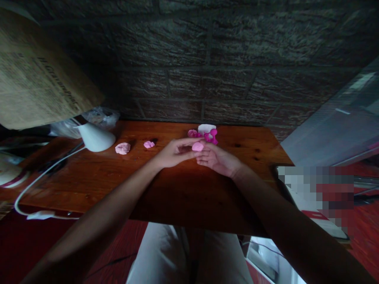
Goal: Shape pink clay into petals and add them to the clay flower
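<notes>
A small pink lump of clay (197,146) sits between my two hands above the middle of the wooden table (97,185). My left hand (174,153) reaches in from the left, its fingertips pressed on the lump. My right hand (217,159) lies palm up under and beside it, fingers curled around the lump. Just behind the hands lie a bright pink cutter-like tool (211,136), another pink piece (192,133) and a small white container (206,127).
Two more pink clay lumps (122,148) (149,144) lie on the table to the left. A white lamp base (96,138) with a white cable (32,185) stands at the back left. A brick wall (207,59) rises behind. A book (314,213) lies at the right edge.
</notes>
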Demonstrator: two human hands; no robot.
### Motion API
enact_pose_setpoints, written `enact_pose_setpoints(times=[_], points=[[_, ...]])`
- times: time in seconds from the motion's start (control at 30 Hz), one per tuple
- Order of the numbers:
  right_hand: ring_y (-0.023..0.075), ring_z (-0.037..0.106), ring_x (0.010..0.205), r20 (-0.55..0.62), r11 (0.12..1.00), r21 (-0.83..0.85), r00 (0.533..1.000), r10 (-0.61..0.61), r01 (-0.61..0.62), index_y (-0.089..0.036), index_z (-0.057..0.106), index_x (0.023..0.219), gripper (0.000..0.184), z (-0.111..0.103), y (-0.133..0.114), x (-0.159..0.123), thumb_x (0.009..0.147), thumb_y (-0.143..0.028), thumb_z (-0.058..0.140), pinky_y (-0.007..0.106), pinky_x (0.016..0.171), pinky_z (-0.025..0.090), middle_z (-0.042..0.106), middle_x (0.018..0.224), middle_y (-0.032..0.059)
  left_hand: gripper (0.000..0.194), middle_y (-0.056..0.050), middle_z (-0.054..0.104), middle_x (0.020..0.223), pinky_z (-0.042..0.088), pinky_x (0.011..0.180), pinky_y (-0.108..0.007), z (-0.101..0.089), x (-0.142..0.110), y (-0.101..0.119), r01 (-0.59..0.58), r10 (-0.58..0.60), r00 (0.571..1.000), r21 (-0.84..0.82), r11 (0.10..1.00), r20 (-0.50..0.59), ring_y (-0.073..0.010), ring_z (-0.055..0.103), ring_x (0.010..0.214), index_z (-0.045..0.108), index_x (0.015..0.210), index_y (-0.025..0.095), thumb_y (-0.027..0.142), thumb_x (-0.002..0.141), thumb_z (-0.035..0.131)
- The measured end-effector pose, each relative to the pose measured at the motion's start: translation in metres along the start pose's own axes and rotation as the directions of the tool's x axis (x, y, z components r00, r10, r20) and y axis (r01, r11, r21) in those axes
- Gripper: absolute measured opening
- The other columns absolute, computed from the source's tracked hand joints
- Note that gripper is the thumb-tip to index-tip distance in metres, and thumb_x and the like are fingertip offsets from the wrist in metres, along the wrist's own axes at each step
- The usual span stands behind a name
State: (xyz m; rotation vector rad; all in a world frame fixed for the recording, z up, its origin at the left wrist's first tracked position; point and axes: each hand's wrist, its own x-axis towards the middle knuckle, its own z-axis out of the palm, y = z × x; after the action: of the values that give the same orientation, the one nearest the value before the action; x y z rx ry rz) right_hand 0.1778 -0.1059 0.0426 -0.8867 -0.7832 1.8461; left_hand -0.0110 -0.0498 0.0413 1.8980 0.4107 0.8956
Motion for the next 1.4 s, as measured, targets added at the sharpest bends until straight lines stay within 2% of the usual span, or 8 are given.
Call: enact_pose_setpoints(times=[0.13, 0.3, 0.57, 0.7, 0.93, 1.1, 1.23, 1.4], points=[[0.0136, 0.063, 0.069, 0.006, 0.999, -0.017, 1.0, 0.028, -0.028, -0.02, 0.072, 0.078, 0.028, 0.003, 0.001, -0.001, 0.074, -0.044, 0.085, 0.027, 0.073, 0.054, 0.072, 0.073, 0.002, 0.041, -0.012, 0.078, 0.113, 0.058, 0.095, -0.037, 0.001, 0.0, 0.0, -0.013, 0.017, 0.998, 0.06, 0.998, -0.057, -0.0227, 0.074, 0.101, 0.075, 0.113, 0.015, 0.039, 0.08, 0.08], [0.015, 0.066, 0.073, 0.02, 0.996, -0.066, 0.998, -0.054, 0.055, -0.02, 0.074, 0.085, 0.032, 0.005, 0.003, -0.001, 0.073, -0.047, 0.086, 0.029, 0.076, 0.055, 0.074, 0.08, 0.0036, 0.038, -0.011, 0.079, 0.106, 0.058, 0.092, -0.035, 0.001, 0.001, -0.001, -0.029, 0.044, 0.989, 0.106, 0.994, -0.14, -0.0206, 0.074, 0.096, 0.076, 0.106, 0.015, 0.039, 0.077, 0.083], [0.0134, 0.071, 0.081, -0.057, 0.939, -0.177, 0.95, -0.308, 0.294, -0.025, 0.078, 0.095, 0.033, 0.005, 0.003, -0.002, 0.067, -0.036, 0.091, 0.031, 0.085, 0.057, 0.078, 0.094, 0.0006, 0.039, -0.013, 0.074, 0.122, 0.051, 0.105, -0.04, 0.0, 0.004, -0.002, -0.053, 0.065, 0.989, 0.091, 0.994, -0.135, -0.0249, 0.068, 0.116, 0.075, 0.116, 0.018, 0.035, 0.081, 0.081], [0.0156, 0.071, 0.092, -0.007, 0.896, -0.24, 0.923, -0.385, 0.373, -0.027, 0.08, 0.094, 0.03, 0.01, 0.003, -0.004, 0.068, -0.036, 0.09, 0.033, 0.091, 0.057, 0.078, 0.1, 0.0007, 0.038, -0.013, 0.071, 0.129, 0.048, 0.11, -0.042, 0.001, 0.005, 0.001, -0.085, 0.095, 0.991, 0.115, 0.99, -0.09, -0.0266, 0.062, 0.128, 0.076, 0.115, 0.02, 0.032, 0.079, 0.083], [0.0183, 0.073, 0.094, 0.053, 0.897, -0.279, 0.938, -0.342, 0.343, -0.027, 0.082, 0.096, 0.029, 0.008, 0.004, -0.005, 0.07, -0.039, 0.087, 0.038, 0.097, 0.056, 0.08, 0.098, 0.0029, 0.039, -0.011, 0.078, 0.112, 0.059, 0.089, -0.034, -0.001, 0.002, -0.002, 0.0, 0.002, 1.0, 0.071, 0.997, -0.018, -0.0206, 0.074, 0.097, 0.075, 0.117, 0.017, 0.034, 0.082, 0.08], [0.0205, 0.073, 0.098, 0.088, 0.821, -0.418, 0.917, -0.389, 0.389, -0.027, 0.082, 0.099, 0.029, 0.009, 0.004, -0.006, 0.074, -0.041, 0.085, 0.041, 0.101, 0.053, 0.08, 0.099, 0.0025, 0.048, -0.012, 0.077, 0.117, 0.058, 0.095, -0.036, 0.002, 0.001, 0.002, -0.009, 0.006, 0.998, 0.054, 0.998, 0.068, -0.0232, 0.074, 0.103, 0.072, 0.122, 0.015, 0.031, 0.078, 0.084], [0.0225, 0.073, 0.094, 0.081, 0.762, -0.499, 0.897, -0.434, 0.413, -0.024, 0.082, 0.096, 0.033, 0.011, 0.005, -0.008, 0.072, -0.047, 0.085, 0.042, 0.096, 0.055, 0.081, 0.094, 0.0029, 0.046, -0.012, 0.076, 0.119, 0.056, 0.099, -0.037, 0.005, 0.0, 0.005, -0.047, 0.042, 0.997, 0.08, 0.996, 0.057, -0.0235, 0.073, 0.106, 0.073, 0.121, 0.015, 0.028, 0.078, 0.084], [0.0213, 0.074, 0.096, 0.026, 0.816, -0.452, 0.92, -0.391, 0.36, -0.024, 0.082, 0.097, 0.033, 0.009, 0.006, -0.006, 0.071, -0.044, 0.085, 0.04, 0.097, 0.056, 0.081, 0.098, 0.0032, 0.042, -0.011, 0.077, 0.117, 0.056, 0.098, -0.036, 0.005, 0.001, 0.001, -0.028, 0.024, 0.998, 0.074, 0.997, 0.05, -0.0225, 0.073, 0.105, 0.074, 0.12, 0.017, 0.027, 0.08, 0.082]])
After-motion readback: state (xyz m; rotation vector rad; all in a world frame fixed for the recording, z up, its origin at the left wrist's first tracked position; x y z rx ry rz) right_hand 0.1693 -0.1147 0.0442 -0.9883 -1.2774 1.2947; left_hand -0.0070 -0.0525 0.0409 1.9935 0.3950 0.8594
